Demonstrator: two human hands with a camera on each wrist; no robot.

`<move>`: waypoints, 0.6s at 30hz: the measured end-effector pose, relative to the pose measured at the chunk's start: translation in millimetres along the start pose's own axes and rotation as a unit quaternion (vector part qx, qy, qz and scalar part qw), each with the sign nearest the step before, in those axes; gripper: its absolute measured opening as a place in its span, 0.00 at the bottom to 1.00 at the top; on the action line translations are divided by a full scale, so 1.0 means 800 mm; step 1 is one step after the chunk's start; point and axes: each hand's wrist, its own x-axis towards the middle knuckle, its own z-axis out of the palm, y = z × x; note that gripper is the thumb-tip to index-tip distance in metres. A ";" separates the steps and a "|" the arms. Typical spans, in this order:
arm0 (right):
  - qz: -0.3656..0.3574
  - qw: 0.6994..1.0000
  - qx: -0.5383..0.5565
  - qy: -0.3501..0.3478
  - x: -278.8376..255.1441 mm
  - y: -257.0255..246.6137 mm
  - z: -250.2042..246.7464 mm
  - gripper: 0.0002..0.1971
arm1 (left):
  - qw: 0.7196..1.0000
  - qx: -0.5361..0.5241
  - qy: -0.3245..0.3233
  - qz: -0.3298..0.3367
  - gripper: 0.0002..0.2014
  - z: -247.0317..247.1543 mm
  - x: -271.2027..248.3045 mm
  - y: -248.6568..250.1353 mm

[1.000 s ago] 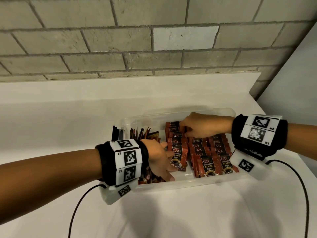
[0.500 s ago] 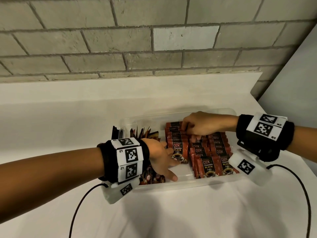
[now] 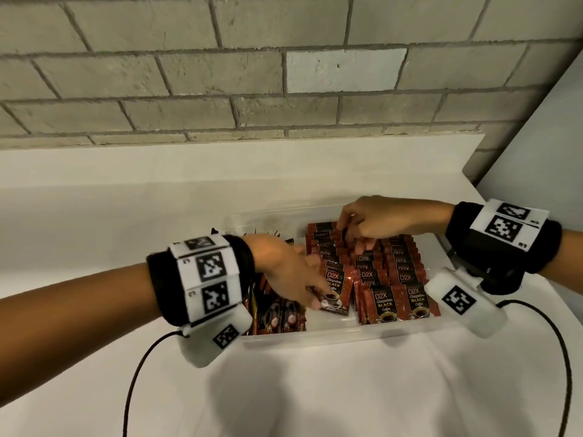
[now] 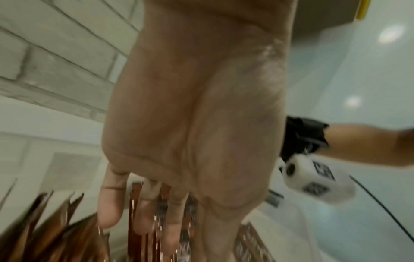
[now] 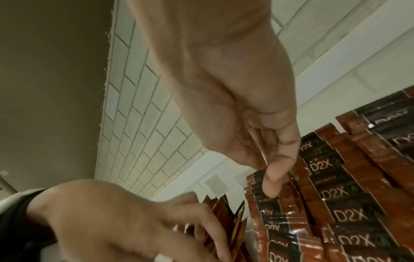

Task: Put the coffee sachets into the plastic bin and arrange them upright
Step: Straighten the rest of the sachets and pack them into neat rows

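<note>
A clear plastic bin on the white table holds rows of red-and-black D2X coffee sachets leaning back against each other. My left hand reaches into the bin's left-middle. Its straight fingers lie against the front sachet of the left row, among sachet edges. My right hand is at the back of the bin, where its thumb and fingers pinch the top of a sachet in the left row. My left hand shows low in the right wrist view.
Darker sachets lie and stand at the bin's left end, partly under my left wrist. A grey brick wall rises behind the white table. Black cables hang from both wrist cameras in front of the bin.
My left hand has shifted slightly right onto the front sachet of the left row, which now tilts. The right hand stays at the back, still working the sachet tops.
</note>
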 end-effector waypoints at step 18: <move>0.105 0.953 0.086 -0.271 0.026 -0.075 0.097 0.23 | 0.975 -0.154 0.158 -0.027 0.12 0.055 -0.087 -0.073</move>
